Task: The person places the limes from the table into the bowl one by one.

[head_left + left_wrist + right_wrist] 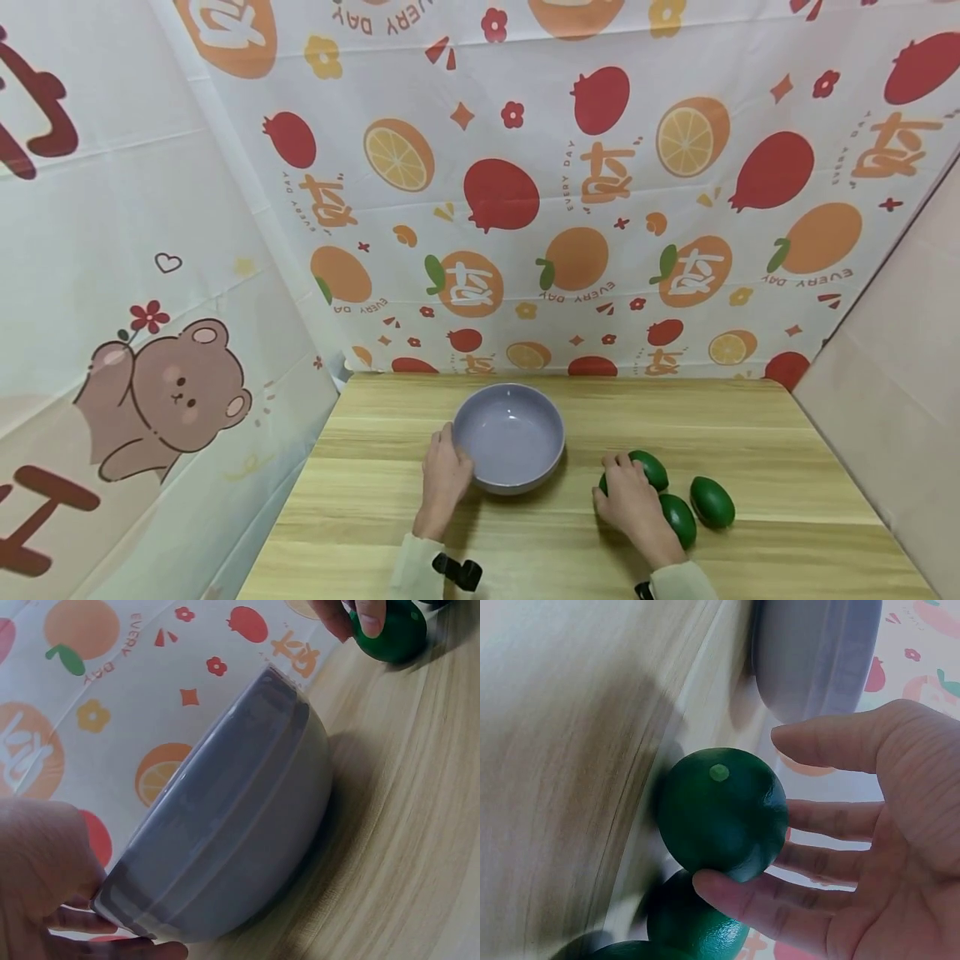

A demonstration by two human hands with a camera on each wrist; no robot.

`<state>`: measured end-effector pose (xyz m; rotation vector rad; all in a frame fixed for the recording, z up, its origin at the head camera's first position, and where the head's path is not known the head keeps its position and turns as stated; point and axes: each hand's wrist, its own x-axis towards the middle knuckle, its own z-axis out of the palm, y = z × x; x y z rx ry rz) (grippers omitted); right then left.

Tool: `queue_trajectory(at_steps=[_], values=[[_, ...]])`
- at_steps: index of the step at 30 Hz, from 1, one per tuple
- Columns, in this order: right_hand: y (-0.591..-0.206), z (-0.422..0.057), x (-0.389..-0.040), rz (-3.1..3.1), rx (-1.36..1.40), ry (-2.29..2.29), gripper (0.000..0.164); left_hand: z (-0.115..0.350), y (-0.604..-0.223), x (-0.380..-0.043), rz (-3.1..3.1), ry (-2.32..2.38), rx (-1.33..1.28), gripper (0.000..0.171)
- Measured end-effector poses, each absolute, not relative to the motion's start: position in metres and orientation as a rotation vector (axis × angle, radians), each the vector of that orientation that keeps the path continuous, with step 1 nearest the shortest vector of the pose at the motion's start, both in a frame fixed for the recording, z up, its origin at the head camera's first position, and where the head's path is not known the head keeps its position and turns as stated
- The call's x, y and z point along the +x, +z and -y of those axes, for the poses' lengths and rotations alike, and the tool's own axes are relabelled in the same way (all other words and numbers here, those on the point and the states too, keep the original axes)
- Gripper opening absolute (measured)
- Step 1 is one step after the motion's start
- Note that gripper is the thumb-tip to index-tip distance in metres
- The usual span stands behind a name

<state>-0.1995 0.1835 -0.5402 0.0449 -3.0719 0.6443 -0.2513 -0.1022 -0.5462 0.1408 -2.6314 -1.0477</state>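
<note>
A round lilac-grey bowl (510,437) stands on the wooden table. My left hand (446,473) grips its left rim, and the left wrist view shows fingers (82,921) against its outer wall. To the bowl's right, my right hand (633,504) is over a smooth dark green fruit (720,814), egg-shaped like an avocado. In the right wrist view its fingers reach along the fruit's side, while the thumb stands a little apart from it. Other such fruits lie close by: one just beyond the hand (651,469), one beside it (678,521) and one farther right (712,502).
The light wooden table (360,492) ends at a fruit-printed cloth (555,192) hanging behind. A bear-printed cloth (180,392) hangs along the left, and a pale panel (892,400) borders the right. Each wrist wears a black strap (457,572).
</note>
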Motion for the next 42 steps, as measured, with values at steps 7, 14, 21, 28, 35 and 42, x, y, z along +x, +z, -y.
queue_trajectory(at_steps=[7, 14, 21, 28, 35, 42], values=[[-0.544, -0.182, -0.199, 3.072, 0.054, 0.63, 0.046, 0.104, -0.548, -0.252, 2.613, -1.067, 0.133, 0.049], [-0.547, -0.178, -0.195, 3.076, 0.075, 0.625, 0.054, 0.105, -0.547, -0.25, 2.612, -1.103, 0.151, 0.05], [-0.549, -0.178, -0.195, 3.09, 0.079, 0.634, 0.061, 0.105, -0.548, -0.249, 2.586, -1.128, 0.168, 0.049], [-0.552, -0.179, -0.196, 3.08, 0.086, 0.665, 0.059, 0.107, -0.547, -0.247, 2.586, -1.185, 0.185, 0.05], [-0.552, -0.18, -0.195, 3.083, 0.11, 0.697, 0.058, 0.108, -0.545, -0.245, 2.57, -1.271, 0.201, 0.051], [-0.545, -0.179, -0.193, 3.067, 0.13, 0.723, 0.057, 0.109, -0.546, -0.247, 2.563, -1.34, 0.207, 0.052]])
